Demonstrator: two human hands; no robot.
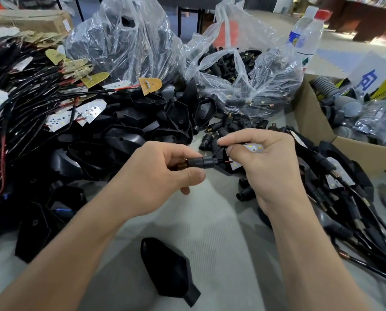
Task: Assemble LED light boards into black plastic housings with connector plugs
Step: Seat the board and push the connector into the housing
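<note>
Seating the connector plug [195,163] squarely matters. The left hand [162,176] pinches it mid-table; at its three o'clock the right hand [268,160] grips the housing [220,168] with its LED board [253,149]. Push straight in, sparing the red wire [229,162].

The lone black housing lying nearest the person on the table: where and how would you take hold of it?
Grip the lone housing across its wide middle, from above, pinching its two long sides. It lies flat and alone, bare table on either side; its narrow neck offers less to hold.
</note>
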